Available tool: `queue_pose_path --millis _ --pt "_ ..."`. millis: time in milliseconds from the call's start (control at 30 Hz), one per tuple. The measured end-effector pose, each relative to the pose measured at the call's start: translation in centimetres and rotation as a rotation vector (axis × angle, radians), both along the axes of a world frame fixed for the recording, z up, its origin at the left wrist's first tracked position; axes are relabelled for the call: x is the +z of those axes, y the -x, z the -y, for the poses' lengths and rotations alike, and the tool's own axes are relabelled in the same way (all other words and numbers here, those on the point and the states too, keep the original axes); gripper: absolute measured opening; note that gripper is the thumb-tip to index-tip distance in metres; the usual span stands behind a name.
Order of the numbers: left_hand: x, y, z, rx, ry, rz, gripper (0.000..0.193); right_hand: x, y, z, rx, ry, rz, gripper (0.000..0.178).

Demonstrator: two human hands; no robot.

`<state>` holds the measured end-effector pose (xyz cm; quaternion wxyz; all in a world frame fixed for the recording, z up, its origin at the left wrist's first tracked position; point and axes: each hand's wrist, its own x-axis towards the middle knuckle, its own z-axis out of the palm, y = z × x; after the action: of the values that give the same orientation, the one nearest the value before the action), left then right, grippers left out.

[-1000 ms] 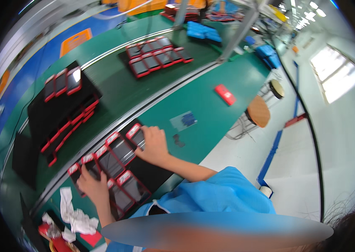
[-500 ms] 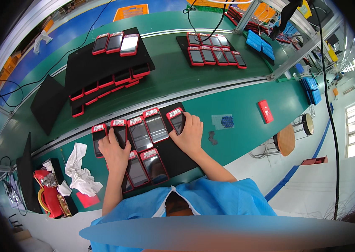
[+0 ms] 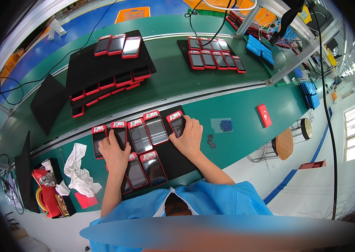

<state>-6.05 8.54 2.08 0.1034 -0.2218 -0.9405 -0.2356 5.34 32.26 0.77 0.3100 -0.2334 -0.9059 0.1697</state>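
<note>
My right hand [image 3: 189, 136] grips a red-edged handheld device [image 3: 176, 122] at the right end of the upper row, thumb on one side and fingers on the other. With thumb and fingers astride it, my left hand [image 3: 116, 152] holds another such device [image 3: 120, 133], second from the left. Around them, several more devices with dark screens and pale labels lie on a black board [image 3: 177, 161], among them one at the far left [image 3: 99, 138], one in the middle [image 3: 156, 130] and one in the lower row [image 3: 154, 168]. My left forearm partly covers the lower-left device.
Beyond a metal rail, black boards [image 3: 89, 63] carry more devices. Right of my hands lie a sheet of blue round pieces [image 3: 226, 125], a small grey part [image 3: 212, 141] and a red device [image 3: 264, 116]. Crumpled white cloth [image 3: 78, 174] and a red-lined box [image 3: 51, 197] sit at left.
The view has shifted very slightly. Both hands keep the same hold on the same two devices, which stay in place on the board.
</note>
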Motion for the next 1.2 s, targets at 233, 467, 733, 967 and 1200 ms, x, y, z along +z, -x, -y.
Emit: queue_pose_path --millis 233,467,733,967,1200 --pt "0.43 -0.2 -0.21 -0.001 0.004 0.005 0.071 -0.15 -0.08 -0.08 -0.009 -0.008 0.004 0.069" --pt "0.28 -0.24 -0.01 -0.005 0.009 -0.013 0.071 -0.1 -0.13 0.09 -0.006 0.003 0.013 0.069" --pt "0.18 0.03 -0.06 -0.012 0.008 -0.018 0.071 -0.01 0.02 -0.03 -0.012 -0.06 -0.013 0.069" --pt "0.43 -0.15 -0.16 0.005 0.02 -0.005 0.071 -0.09 0.03 0.08 -0.013 -0.037 0.025 0.069" --pt "0.41 -0.36 -0.25 0.011 0.035 -0.012 0.071 0.14 -0.28 0.15 -0.018 -0.058 0.019 0.068"
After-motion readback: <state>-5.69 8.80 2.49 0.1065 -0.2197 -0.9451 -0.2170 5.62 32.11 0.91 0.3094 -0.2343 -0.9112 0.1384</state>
